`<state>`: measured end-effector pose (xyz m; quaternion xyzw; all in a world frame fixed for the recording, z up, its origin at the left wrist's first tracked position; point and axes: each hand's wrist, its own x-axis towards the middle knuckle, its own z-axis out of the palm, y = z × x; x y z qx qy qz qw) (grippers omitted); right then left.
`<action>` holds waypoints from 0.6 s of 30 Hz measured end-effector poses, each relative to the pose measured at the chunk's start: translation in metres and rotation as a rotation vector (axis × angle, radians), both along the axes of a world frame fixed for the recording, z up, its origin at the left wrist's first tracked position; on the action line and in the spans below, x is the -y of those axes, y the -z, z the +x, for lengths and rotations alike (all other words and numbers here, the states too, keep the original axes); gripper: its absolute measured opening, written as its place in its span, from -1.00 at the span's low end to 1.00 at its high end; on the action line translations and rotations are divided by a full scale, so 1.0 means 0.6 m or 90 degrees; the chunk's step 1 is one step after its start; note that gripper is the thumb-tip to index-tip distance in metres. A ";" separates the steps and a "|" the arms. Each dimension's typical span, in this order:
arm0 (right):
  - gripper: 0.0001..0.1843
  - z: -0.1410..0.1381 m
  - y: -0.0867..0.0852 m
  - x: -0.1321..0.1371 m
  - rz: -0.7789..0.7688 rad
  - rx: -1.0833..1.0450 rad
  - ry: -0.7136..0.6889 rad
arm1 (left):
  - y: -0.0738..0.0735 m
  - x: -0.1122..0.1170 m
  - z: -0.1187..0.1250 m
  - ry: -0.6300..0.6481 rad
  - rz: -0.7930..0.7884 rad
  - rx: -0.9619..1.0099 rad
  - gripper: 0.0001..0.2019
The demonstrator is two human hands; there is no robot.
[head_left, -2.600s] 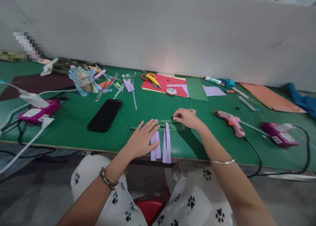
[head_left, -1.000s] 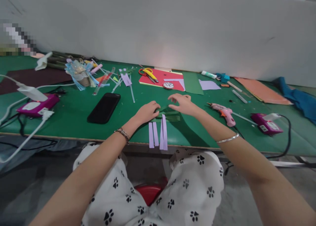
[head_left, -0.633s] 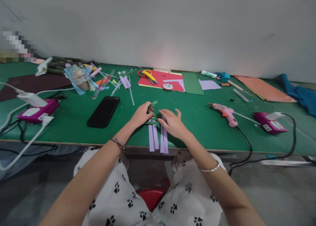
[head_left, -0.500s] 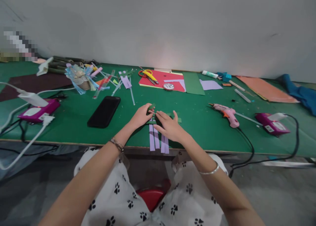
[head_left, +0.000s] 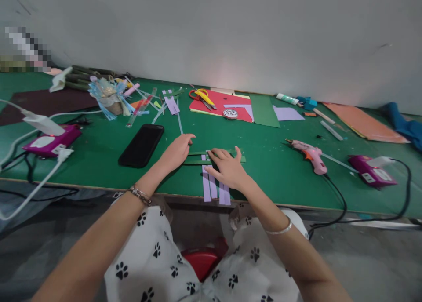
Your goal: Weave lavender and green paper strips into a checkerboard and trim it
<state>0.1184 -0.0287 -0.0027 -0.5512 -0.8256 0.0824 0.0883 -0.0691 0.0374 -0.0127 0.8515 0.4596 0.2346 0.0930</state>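
Note:
Several lilac paper strips lie lengthwise near the table's front edge, crossed by green paper strips. My right hand rests palm down over the crossing, fingers spread, hiding much of it. At the left ends of the green strips is my left hand, its fingers curled in around a strip end and the forefinger pointing right. Its fingertips are partly hidden. Left of that hand lies a black phone.
Yellow-handled scissors and a round patterned disc lie on red paper. A pink glue gun is at right, its cord hanging over the edge. Purple power sockets stand at left, with another purple socket at right.
My left hand has moved left, away from the lilac strips, and more of the green strips now shows between my hands. My right hand stays spread over the crossing.

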 end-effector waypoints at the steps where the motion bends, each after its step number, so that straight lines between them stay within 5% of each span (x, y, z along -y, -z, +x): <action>1: -0.41 0.000 0.002 0.000 -0.001 -0.001 0.001 | -0.003 0.005 -0.002 -0.018 0.047 -0.023 -0.65; 4: -0.45 0.003 0.004 -0.004 -0.017 -0.010 -0.001 | -0.016 0.030 0.007 0.007 0.140 -0.078 -0.70; 8: -0.52 0.024 -0.004 -0.013 -0.017 -0.065 0.028 | -0.018 0.061 0.032 0.163 0.113 -0.151 -0.76; 11: -0.44 0.054 -0.013 -0.015 0.051 -0.082 0.056 | -0.007 0.068 0.041 0.194 0.090 -0.202 -0.71; 18: -0.44 0.090 -0.009 -0.015 -0.014 0.000 -0.158 | -0.008 0.069 0.048 0.158 0.070 -0.223 -0.70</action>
